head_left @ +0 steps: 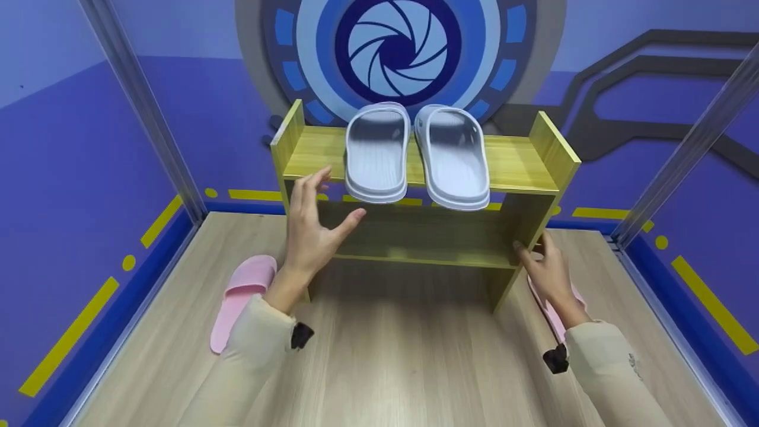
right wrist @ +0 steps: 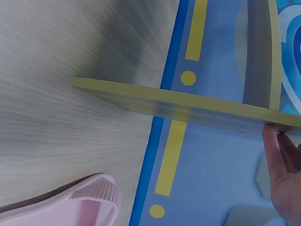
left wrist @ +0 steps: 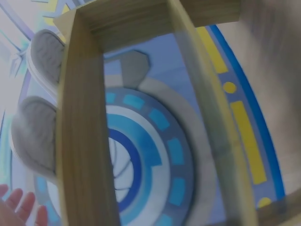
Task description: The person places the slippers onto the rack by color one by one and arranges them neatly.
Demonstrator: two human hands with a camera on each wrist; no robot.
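Observation:
A pair of pale grey clogs, the left clog point(head_left: 377, 154) and the right clog point(head_left: 453, 157), sits on the top board of a small wooden shoe rack point(head_left: 516, 163), their closed fronts toward the back wall. My left hand point(head_left: 311, 228) is beside the rack's left front, fingers spread and thumb apart, holding nothing. Its fingertips also show at the lower left of the left wrist view, near the clogs. My right hand point(head_left: 548, 270) touches the rack's right side panel point(right wrist: 155, 96). In the right wrist view, its extended thumb point(right wrist: 273, 150) meets the panel near the front edge.
A pink slipper point(head_left: 246, 290) lies on the wood-look floor point(head_left: 391, 362) left of the rack. Another pink slipper point(right wrist: 84, 207) lies to the right, partly hidden by my right hand in the head view. Blue patterned walls point(head_left: 195, 118) and metal posts point(head_left: 142, 112) enclose the space.

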